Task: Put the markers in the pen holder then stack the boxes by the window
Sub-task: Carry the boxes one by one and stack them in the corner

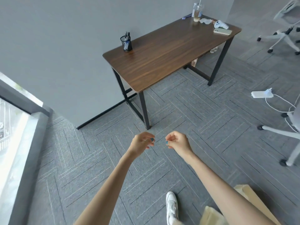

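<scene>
Markers (127, 36) upright in pen holder (128, 46) (mesh, on desk (164, 56)); left hand (142, 142), right hand (177, 140) loosely curled, empty.

Wooden desk (162, 51) with phone (222, 31); white chair (283, 35) nearby

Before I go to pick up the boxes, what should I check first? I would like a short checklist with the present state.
1. Markers stand in the pen holder on the desk: ok.
2. Left hand and right hand hold nothing: ok.
3. Box lies close, by the right arm: ok.
4. Number of boxes: cannot tell, the arm hides them.
5. Carpet beside the window free of obstacles: ok.
</scene>
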Motion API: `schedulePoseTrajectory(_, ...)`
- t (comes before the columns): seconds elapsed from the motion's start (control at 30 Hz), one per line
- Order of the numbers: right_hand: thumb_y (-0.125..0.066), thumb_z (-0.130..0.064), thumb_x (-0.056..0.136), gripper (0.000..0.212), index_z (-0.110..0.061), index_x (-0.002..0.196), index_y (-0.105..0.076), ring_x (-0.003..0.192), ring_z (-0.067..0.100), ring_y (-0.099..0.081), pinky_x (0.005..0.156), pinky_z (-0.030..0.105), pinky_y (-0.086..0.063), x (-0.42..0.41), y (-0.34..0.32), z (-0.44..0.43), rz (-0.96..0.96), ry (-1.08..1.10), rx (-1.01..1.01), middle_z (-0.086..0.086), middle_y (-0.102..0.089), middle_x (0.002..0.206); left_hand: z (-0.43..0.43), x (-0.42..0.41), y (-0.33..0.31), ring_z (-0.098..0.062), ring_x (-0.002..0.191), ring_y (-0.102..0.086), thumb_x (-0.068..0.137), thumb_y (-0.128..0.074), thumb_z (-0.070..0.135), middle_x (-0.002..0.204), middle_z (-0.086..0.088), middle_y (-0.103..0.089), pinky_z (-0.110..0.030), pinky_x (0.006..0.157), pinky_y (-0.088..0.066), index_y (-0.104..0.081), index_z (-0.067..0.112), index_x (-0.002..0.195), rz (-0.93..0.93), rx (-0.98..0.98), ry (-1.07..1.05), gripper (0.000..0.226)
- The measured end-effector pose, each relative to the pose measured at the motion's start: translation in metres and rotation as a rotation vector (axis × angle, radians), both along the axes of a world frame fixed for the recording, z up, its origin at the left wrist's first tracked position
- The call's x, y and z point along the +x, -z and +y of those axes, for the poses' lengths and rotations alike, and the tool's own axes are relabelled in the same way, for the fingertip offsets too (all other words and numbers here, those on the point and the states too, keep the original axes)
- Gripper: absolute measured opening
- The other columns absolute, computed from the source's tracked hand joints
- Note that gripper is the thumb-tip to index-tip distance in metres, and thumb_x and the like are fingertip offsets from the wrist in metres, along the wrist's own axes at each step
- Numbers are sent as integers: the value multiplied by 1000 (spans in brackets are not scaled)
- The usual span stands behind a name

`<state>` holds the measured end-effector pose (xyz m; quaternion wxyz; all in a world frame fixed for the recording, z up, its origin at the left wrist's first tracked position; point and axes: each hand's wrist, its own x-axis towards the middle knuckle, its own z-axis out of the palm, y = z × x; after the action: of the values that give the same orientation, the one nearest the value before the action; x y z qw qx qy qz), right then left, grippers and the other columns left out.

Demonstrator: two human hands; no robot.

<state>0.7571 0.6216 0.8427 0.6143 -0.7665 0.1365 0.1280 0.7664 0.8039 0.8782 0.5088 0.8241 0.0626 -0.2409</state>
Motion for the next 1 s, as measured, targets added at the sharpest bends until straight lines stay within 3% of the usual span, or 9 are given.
schedulePoseTrajectory(0.13,-60,11,80,25,-13,74,-60,74,21,-61,73,42,-55,-83,6,8,-1,19,-23,6,-63,79,9,-81,5,-21,91,-67,95,-50,2,111,-14,-69,-37,86,-54,-63,3,113,17,13,20,22)
schedulePoseTrajectory(0.3,-61,11,77,29,-18,71,-61,73,20,-61,71,42,-55,-196,15,28,-22,31,-53,3,-64,76,30,-194,12,-23,93,-67,96,-50,4,111,-15,-69,-40,88,-54,-64,3,114,5,4,52,23)
schedulePoseTrajectory(0.63,-61,12,77,32,-20,70,-61,71,16,-60,67,35,-52,-386,13,35,32,66,-81,0,-65,76,36,-373,22,-19,88,-66,96,-50,5,105,-10,-68,-32,79,-52,-64,5,112,80,-24,80,22)
schedulePoseTrajectory(0.73,-62,12,77,33,-20,70,-60,71,14,-60,64,30,-51,-427,19,22,49,70,-104,-2,-64,75,22,-409,27,-20,88,-66,96,-50,6,108,-13,-69,-29,77,-51,-63,3,114,98,-27,96,22)
schedulePoseTrajectory(0.9,-62,12,77,34,-22,70,-60,72,16,-60,64,31,-51,-494,30,-12,65,71,-147,-4,-63,74,-13,-468,37,-20,90,-67,96,-51,7,109,-12,-69,-38,84,-53,-64,6,112,102,-30,130,21)
schedulePoseTrajectory(1.0,-63,12,78,32,-19,71,-60,76,19,-63,62,28,-54,-541,32,-39,74,73,-140,-2,-63,77,-41,-511,39,-21,90,-66,96,-51,6,108,-12,-68,-31,78,-52,-64,4,112,105,-29,133,21)
